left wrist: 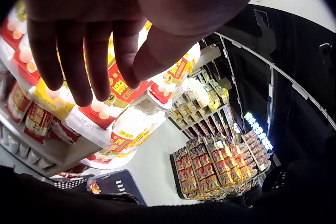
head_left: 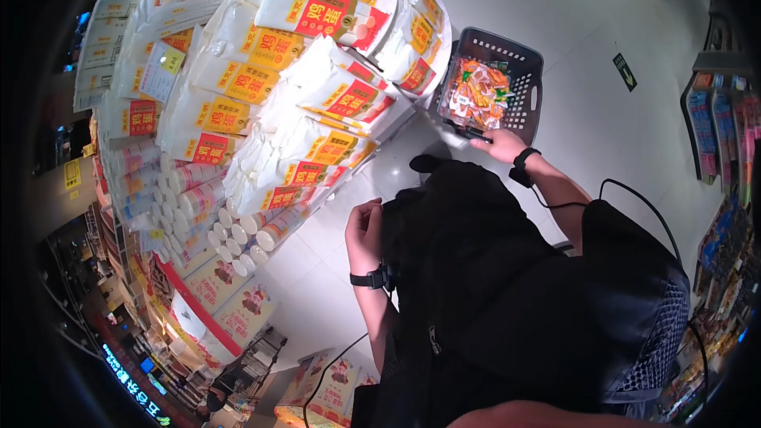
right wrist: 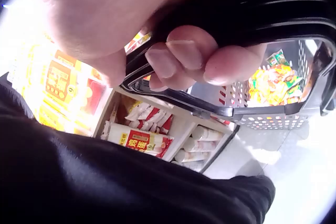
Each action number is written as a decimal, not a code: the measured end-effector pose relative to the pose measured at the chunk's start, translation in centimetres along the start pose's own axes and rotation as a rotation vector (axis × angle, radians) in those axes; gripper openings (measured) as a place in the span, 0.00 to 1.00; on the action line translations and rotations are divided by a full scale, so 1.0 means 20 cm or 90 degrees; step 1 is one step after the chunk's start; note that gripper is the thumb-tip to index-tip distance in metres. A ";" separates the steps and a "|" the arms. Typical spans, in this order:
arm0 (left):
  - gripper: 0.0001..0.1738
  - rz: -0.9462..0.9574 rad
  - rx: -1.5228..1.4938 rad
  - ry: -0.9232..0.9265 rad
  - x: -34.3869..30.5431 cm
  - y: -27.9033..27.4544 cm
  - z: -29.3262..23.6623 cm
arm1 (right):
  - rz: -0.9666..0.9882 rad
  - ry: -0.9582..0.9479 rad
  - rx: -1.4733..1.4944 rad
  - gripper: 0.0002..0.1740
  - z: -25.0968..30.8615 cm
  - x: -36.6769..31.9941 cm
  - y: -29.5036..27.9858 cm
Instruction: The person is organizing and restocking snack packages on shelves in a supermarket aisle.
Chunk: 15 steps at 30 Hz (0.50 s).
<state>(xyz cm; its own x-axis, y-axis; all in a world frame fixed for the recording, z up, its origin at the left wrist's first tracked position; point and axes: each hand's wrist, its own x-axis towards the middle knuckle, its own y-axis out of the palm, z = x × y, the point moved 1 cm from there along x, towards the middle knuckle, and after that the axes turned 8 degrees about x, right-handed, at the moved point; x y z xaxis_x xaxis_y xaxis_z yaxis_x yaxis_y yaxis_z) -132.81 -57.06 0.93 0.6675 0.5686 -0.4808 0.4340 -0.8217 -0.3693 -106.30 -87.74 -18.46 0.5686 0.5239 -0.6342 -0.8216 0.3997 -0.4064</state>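
My right hand [head_left: 503, 145] grips the black handle [right wrist: 247, 19] of a grey shopping basket [head_left: 525, 75]. In the right wrist view its fingers curl round the handle. Small orange, white and green wrapped packets [head_left: 478, 93] lie in the basket, which has pierced walls. My left hand [head_left: 365, 226] hangs at the front of the black clothing, holding nothing, its fingers loosely bent. The left wrist view shows those fingers [left wrist: 97, 61] spread downward, overlapping the stacked noodle packs [left wrist: 121, 85] behind them.
On the left stands a tiered display of white packs [head_left: 325, 12] with red and yellow labels. Round white rolls [head_left: 238, 230] are stacked low beside it. More shelves [head_left: 717, 127] line the right side, past the tiled floor [head_left: 583, 103]. A cable [head_left: 658, 206] trails from the right wrist.
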 end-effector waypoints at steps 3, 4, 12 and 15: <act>0.07 0.015 0.006 0.005 -0.01 0.03 0.09 | -0.081 -0.023 -0.042 0.40 -0.01 -0.08 -0.08; 0.08 0.014 0.012 0.010 -0.02 0.03 0.10 | -0.109 -0.043 -0.066 0.40 -0.03 -0.07 -0.08; 0.07 -0.023 -0.010 0.077 -0.27 0.22 0.10 | -0.198 -0.082 -0.145 0.45 -0.12 -0.07 -0.25; 0.09 -0.086 -0.047 0.108 -0.44 0.32 0.24 | -0.148 -0.123 -0.117 0.40 -0.32 0.01 -0.31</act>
<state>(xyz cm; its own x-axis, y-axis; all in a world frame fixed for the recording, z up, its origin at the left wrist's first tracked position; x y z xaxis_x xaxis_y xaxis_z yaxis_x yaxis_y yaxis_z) -138.88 -67.16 -1.02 0.6893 0.6645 -0.2884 0.5652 -0.7424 -0.3596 -101.31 -94.87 -20.31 0.7236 0.5750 -0.3817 -0.6532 0.3921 -0.6477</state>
